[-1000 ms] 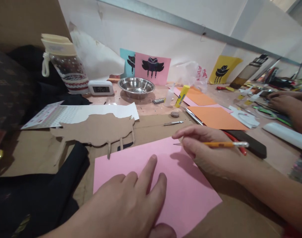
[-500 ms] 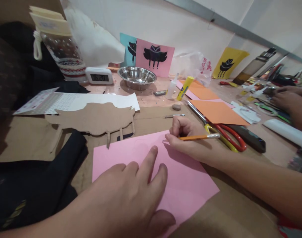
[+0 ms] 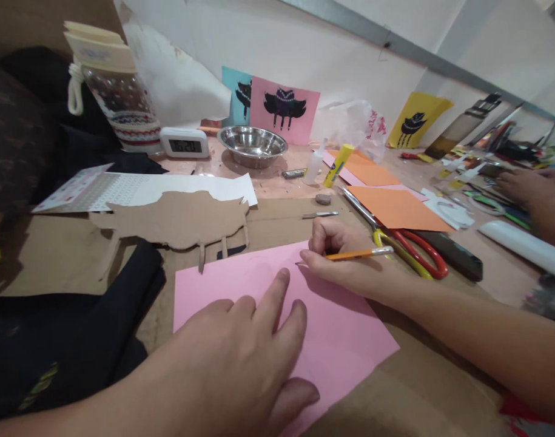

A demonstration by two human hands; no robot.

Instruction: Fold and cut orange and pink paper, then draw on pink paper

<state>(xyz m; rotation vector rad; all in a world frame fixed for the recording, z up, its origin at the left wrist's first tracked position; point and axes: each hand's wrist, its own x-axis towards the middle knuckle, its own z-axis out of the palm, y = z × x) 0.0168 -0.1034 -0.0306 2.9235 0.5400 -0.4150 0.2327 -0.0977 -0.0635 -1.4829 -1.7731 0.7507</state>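
Note:
A pink sheet of paper (image 3: 341, 340) lies on brown cardboard in front of me, with faint curved pencil lines near its top edge. My left hand (image 3: 245, 346) rests on it with fingers spread. My right hand (image 3: 336, 249) pinches an orange pencil (image 3: 359, 254), its tip at the paper near the top right, just beyond my left index finger. A brown cardboard cutout (image 3: 181, 220) with thin legs sits past the sheet's upper left edge, its legs reaching the paper.
Red-and-yellow-handled scissors (image 3: 423, 252) lie right of my right hand, partly under orange paper (image 3: 400, 208). Beyond are a craft knife (image 3: 320, 215), an eraser (image 3: 323, 199), a glue stick (image 3: 339, 165) and a metal bowl (image 3: 253, 145). Black cloth (image 3: 68, 340) lies left. Another person's hand (image 3: 527, 185) is far right.
The camera view has shifted slightly. My right hand and pencil tip have moved a little to the left over the paper; my left hand stays in place.

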